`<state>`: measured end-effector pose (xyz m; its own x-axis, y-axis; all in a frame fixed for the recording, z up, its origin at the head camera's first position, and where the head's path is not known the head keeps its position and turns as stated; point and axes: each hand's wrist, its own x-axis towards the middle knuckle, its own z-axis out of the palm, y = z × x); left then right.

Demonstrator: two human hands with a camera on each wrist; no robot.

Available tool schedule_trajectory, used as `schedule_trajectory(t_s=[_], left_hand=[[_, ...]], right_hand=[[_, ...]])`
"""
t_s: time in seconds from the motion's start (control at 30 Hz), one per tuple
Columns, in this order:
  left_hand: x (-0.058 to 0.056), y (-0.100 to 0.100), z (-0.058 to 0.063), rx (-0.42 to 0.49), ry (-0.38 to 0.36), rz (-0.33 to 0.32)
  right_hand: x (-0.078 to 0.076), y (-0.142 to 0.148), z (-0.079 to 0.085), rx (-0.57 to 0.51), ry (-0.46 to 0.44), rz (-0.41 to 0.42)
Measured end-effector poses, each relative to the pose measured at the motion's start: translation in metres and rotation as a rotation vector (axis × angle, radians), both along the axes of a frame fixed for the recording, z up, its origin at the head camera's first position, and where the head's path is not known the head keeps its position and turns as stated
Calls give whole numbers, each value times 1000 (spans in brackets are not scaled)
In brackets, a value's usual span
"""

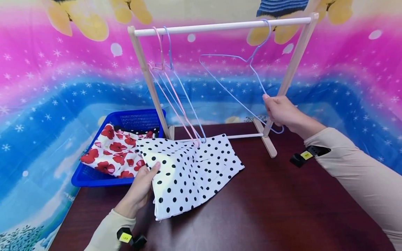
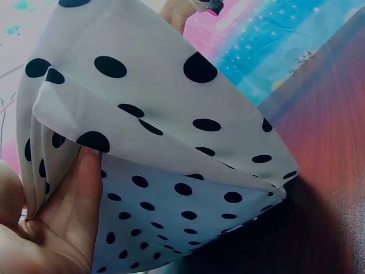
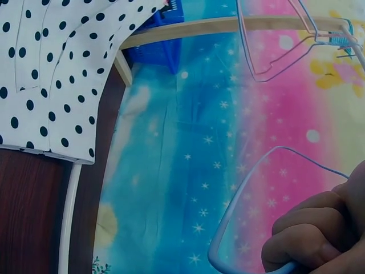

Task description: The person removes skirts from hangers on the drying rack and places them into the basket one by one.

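My left hand [image 1: 140, 186] pinches the near left edge of a white garment with black polka dots [image 1: 216, 165], thumb on top and fingers under the fabric. Its layers gape apart in the left wrist view, where the left hand [image 2: 63, 222] is tucked against the folds. Whether it is shorts or a skirt I cannot tell. My right hand [image 1: 281, 109] grips a blue clothes hanger [image 1: 230, 91] by its right side. That hanger's hook is at the rack's top rail, and its frame is bare and tilted. Curled fingers of the right hand [image 3: 313, 228] show in the right wrist view.
A wooden rack with a white top rail [image 1: 220, 26] stands on the dark table [image 1: 282, 198]. A pink hanger [image 1: 171, 85] and a blue hanger [image 1: 185, 92] hang at its left end. Behind the garment, a blue basket [image 1: 94, 179] holds a red-flowered white cloth [image 1: 117, 150].
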<state>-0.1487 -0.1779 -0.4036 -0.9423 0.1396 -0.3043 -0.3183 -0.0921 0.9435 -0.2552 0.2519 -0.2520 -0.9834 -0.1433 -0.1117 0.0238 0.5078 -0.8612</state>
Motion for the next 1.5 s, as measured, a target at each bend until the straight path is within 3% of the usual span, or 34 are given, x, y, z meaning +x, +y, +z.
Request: schedule_trajectory(t_s=[0.53,0.8,1.5], left_hand=[[-4,4,10,20,26,-11],[-9,10,24,62,45,-7],[-5,12,57,87,119,6]], right_hand=[[2,-6,1,41,23,18],[0,-5,0,39,16,23],[1,-12,3,58,22,51]])
